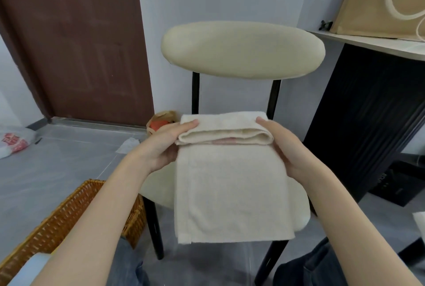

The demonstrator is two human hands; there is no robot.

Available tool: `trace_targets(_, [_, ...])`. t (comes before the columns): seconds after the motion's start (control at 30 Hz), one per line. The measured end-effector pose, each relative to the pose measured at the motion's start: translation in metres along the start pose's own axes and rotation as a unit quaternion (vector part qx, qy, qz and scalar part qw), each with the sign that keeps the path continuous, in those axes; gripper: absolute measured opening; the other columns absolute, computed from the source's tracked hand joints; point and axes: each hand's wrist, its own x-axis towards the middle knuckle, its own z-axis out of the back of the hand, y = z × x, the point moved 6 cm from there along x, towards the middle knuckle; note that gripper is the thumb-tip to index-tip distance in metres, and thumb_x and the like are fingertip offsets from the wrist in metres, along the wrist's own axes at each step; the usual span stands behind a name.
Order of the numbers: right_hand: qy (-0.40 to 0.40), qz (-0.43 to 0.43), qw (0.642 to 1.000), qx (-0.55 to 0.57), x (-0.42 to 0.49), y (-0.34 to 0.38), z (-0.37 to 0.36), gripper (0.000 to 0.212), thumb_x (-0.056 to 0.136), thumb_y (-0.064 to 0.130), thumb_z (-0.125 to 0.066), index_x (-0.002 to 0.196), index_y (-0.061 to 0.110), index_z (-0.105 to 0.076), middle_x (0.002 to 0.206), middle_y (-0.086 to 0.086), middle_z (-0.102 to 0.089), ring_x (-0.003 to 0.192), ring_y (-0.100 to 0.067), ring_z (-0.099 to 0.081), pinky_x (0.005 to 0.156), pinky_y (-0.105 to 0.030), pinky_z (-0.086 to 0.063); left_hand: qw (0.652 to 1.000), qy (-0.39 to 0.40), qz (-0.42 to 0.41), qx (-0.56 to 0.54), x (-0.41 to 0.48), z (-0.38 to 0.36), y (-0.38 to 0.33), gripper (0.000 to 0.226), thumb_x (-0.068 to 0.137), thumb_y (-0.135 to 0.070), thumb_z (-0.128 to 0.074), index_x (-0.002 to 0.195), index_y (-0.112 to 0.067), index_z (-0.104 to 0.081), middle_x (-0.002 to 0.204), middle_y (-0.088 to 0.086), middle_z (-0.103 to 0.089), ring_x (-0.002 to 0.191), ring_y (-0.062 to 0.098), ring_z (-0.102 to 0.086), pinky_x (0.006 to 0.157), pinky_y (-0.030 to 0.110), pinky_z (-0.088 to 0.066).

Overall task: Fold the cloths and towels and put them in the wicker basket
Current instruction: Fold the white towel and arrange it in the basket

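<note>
A cream towel (232, 189) lies on the seat of a cream chair (299, 205), its near end hanging over the front edge. Its far end is folded back into a thick roll with a pink stripe showing underneath. My left hand (165, 145) grips the left end of that fold, thumb on top. My right hand (285, 145) grips the right end the same way. The wicker basket (57, 219) stands on the floor at the lower left, partly hidden by my left forearm.
The chair's oval backrest (243, 48) rises behind the towel. A dark cabinet (368, 120) with a shelf and a beige bag (377, 0) stands to the right. A brown door (76, 41), a plastic bag (13, 143) and a paper bag (161, 122) are on the left.
</note>
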Motion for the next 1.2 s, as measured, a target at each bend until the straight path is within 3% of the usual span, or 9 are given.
trace_targets(0.17, [-0.024,-0.057,0.988,-0.141,0.020,-0.036,0.012,0.026,0.092,0.034,-0.059,0.117,0.033,-0.062,0.105,0.006,-0.070,0.087,-0.015,-0.066,0.076,-0.030,-0.053,0.991,0.006,0.065,0.116,0.024,0.019,0.034,0.041,0.077,-0.023,-0.075,0.116,-0.019,-0.064,0.108,-0.002,-0.071,0.093,0.012,-0.067,0.067,0.023,-0.054])
trace_targets(0.5, [-0.122,-0.026,0.976,-0.181,0.042,-0.039,0.025,0.027,0.093,-0.001,-0.050,0.117,0.005,-0.059,0.095,-0.006,-0.065,0.072,-0.012,-0.056,0.060,-0.019,-0.048,0.998,-0.038,-0.028,0.047,0.060,0.028,0.047,0.061,0.074,0.005,-0.072,0.130,-0.011,-0.053,0.126,0.008,-0.060,0.114,0.021,-0.059,0.092,0.031,-0.050])
trace_targets(0.57, [-0.139,-0.020,0.968,-0.210,0.049,-0.040,0.028,0.025,0.093,-0.001,-0.048,0.115,0.000,-0.062,0.096,-0.011,-0.065,0.073,-0.014,-0.053,0.072,-0.028,-0.053,0.998,-0.035,-0.025,0.046,0.066,0.026,0.049,0.055,0.078,0.001,-0.071,0.129,-0.012,-0.055,0.124,0.007,-0.062,0.111,0.020,-0.060,0.087,0.028,-0.051])
trace_targets(0.63, [-0.163,-0.024,0.955,-0.247,0.054,-0.041,0.030,0.022,0.093,0.008,-0.048,0.103,0.005,-0.067,0.106,-0.018,-0.065,0.089,-0.020,-0.053,0.090,-0.045,-0.049,0.999,-0.025,0.008,0.032,0.071,0.022,0.054,0.044,0.082,-0.008,-0.070,0.124,-0.013,-0.058,0.117,0.005,-0.067,0.103,0.017,-0.065,0.075,0.023,-0.054])
trace_targets(0.73, [-0.174,-0.028,0.937,-0.301,0.059,-0.042,0.030,0.024,0.093,0.022,-0.046,0.072,0.015,-0.053,0.078,-0.003,-0.052,0.074,-0.017,-0.048,0.062,-0.025,-0.037,0.998,-0.032,0.027,0.037,0.077,0.019,0.062,0.034,0.087,-0.015,-0.067,0.120,-0.012,-0.060,0.113,0.003,-0.069,0.099,0.015,-0.066,0.078,0.025,-0.054])
trace_targets(0.83, [-0.118,-0.036,0.961,-0.247,0.065,-0.052,0.018,0.011,0.094,0.025,-0.052,0.102,0.019,-0.056,0.090,0.004,-0.059,0.075,-0.009,-0.054,0.059,-0.021,-0.037,0.995,-0.066,0.013,0.075,0.084,0.018,0.065,0.037,0.090,-0.023,-0.063,0.125,-0.016,-0.055,0.119,0.002,-0.065,0.106,0.017,-0.063,0.091,0.031,-0.050])
trace_targets(0.9, [-0.113,-0.033,0.964,-0.237,0.070,-0.058,0.018,0.028,0.093,0.021,-0.054,0.120,0.016,-0.052,0.108,0.001,-0.063,0.090,-0.014,-0.060,0.068,-0.023,-0.044,0.991,-0.091,0.004,0.100,0.086,0.019,0.066,0.033,0.092,-0.027,-0.060,0.123,-0.017,-0.055,0.120,0.002,-0.064,0.109,0.019,-0.061,0.098,0.036,-0.047])
trace_targets(1.07, [-0.125,-0.038,0.944,-0.303,0.078,-0.066,0.025,0.030,0.095,0.020,-0.046,0.121,0.008,-0.054,0.098,-0.005,-0.060,0.069,-0.013,-0.052,0.057,-0.025,-0.040,0.972,-0.139,-0.035,0.188,0.083,0.018,0.062,0.034,0.095,-0.024,-0.055,0.128,-0.015,-0.052,0.119,-0.002,-0.059,0.108,0.017,-0.056,0.094,0.030,-0.044])
trace_targets(1.2, [-0.142,-0.020,0.919,-0.367,0.074,-0.068,0.029,0.033,0.098,0.023,-0.044,0.124,0.005,-0.053,0.112,-0.007,-0.060,0.102,-0.026,-0.055,0.081,-0.030,-0.041,0.968,-0.134,-0.040,0.207,0.080,0.014,0.060,0.038,0.093,-0.022,-0.059,0.129,-0.015,-0.050,0.113,-0.005,-0.056,0.100,0.012,-0.053,0.083,0.023,-0.040])
